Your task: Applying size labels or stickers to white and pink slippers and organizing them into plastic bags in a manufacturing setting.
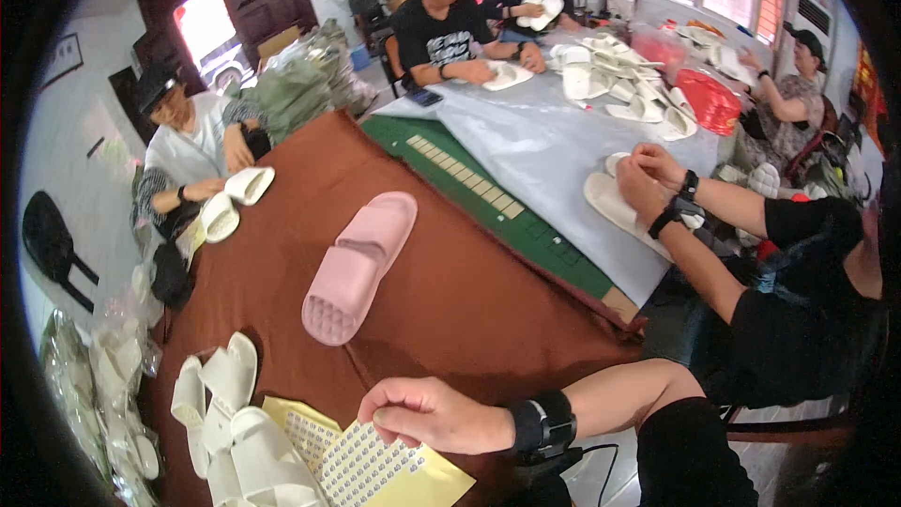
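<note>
While the right hand pinches its fingertips together on the top edge of the sticker sheet, that sheet lies on a yellow backing sheet at the near edge of the brown table. The left hand isn't in view, so can't tell its grip. The pink slipper lies mid-table, up and slightly left of the hand, apart from it; long axis runs diagonal, ribbed sole up, 1 end near the hand, other end twd the far right. Only the right hand is anywhere near it. White slippers are piled at the near left corner, just beside the sheets. No bins or boxes close by. Other people work white slippers at the left edge and at a 2nd, grey-covered table beyond.
</note>
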Demonstrator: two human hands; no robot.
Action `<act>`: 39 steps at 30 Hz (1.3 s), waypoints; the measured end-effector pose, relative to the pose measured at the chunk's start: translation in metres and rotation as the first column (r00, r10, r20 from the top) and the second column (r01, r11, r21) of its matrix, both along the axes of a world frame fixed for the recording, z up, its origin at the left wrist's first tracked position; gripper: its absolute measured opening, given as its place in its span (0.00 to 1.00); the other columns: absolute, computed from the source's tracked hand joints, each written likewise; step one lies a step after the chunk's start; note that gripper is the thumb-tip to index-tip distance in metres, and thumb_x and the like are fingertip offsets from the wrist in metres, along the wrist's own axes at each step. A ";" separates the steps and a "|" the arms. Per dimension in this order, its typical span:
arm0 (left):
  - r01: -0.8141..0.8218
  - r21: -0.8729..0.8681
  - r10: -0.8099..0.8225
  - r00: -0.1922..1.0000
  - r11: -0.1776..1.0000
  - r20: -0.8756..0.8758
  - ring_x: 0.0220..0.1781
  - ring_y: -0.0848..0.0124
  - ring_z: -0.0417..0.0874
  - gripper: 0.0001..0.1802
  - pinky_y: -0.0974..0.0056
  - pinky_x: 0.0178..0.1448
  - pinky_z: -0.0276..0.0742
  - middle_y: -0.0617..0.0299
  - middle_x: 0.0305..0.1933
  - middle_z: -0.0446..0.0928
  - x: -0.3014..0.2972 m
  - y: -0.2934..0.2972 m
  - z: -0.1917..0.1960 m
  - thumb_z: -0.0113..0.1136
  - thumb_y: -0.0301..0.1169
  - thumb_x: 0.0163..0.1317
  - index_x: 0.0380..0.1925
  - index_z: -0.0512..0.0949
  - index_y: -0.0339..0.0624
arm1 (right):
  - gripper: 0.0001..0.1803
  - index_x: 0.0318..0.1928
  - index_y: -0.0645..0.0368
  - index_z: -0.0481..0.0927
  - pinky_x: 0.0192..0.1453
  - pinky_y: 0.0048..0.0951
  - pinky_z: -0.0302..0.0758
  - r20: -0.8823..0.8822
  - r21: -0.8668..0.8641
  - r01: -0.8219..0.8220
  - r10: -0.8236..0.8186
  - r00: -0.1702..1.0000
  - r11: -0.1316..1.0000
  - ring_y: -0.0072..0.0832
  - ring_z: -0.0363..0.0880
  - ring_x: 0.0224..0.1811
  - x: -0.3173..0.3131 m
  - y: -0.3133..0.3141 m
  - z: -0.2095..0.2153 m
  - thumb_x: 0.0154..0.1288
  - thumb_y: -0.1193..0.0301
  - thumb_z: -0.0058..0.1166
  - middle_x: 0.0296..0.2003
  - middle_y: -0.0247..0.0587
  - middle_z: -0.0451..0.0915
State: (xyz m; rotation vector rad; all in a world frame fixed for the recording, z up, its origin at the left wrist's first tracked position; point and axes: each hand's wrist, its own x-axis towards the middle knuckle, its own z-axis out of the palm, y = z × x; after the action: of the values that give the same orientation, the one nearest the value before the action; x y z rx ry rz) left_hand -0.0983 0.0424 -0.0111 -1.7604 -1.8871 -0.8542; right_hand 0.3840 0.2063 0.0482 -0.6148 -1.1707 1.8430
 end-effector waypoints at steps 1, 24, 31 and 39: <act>-0.009 0.002 0.009 0.999 1.000 -0.036 0.35 0.60 0.73 0.02 0.58 0.44 0.72 0.53 0.33 0.74 -0.005 -0.004 -0.004 0.54 0.17 0.61 0.32 0.74 0.33 | 0.09 0.44 0.59 0.75 0.27 0.14 0.65 -0.015 0.025 0.016 -0.016 1.000 1.000 0.09 0.65 0.24 -0.001 -0.003 0.000 0.69 0.70 0.43 0.26 0.28 0.73; 0.022 0.041 -0.023 0.999 0.999 0.023 0.35 0.56 0.75 0.03 0.56 0.44 0.73 0.51 0.32 0.75 0.010 -0.009 0.009 0.54 0.17 0.59 0.29 0.76 0.33 | 0.09 0.44 0.61 0.76 0.27 0.16 0.66 0.119 0.081 0.336 -0.343 0.932 0.939 0.14 0.68 0.23 0.002 0.026 -0.018 0.71 0.72 0.44 0.26 0.30 0.74; 0.112 0.012 -0.113 0.993 0.994 0.028 0.30 0.50 0.74 0.04 0.53 0.40 0.72 0.46 0.28 0.74 0.020 0.001 0.026 0.53 0.18 0.57 0.24 0.74 0.31 | 0.08 0.43 0.61 0.76 0.25 0.17 0.68 0.276 0.124 0.457 -0.473 0.837 0.881 0.15 0.69 0.21 0.003 0.030 -0.032 0.70 0.72 0.45 0.26 0.32 0.74; 0.048 -0.015 -0.048 0.998 0.999 0.046 0.39 0.50 0.77 0.03 0.51 0.46 0.74 0.46 0.36 0.78 0.018 -0.006 0.026 0.57 0.20 0.57 0.28 0.77 0.30 | 0.08 0.41 0.63 0.75 0.18 0.21 0.69 0.395 0.210 0.496 -0.538 0.745 0.842 0.18 0.69 0.16 -0.006 0.033 -0.033 0.68 0.72 0.45 0.23 0.33 0.72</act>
State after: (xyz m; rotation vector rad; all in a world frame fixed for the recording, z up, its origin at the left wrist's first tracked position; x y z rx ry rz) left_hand -0.0800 0.0366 0.0148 -1.8174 -1.8923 -0.9059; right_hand 0.3781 0.2391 0.0157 -1.2200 -1.2003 1.1898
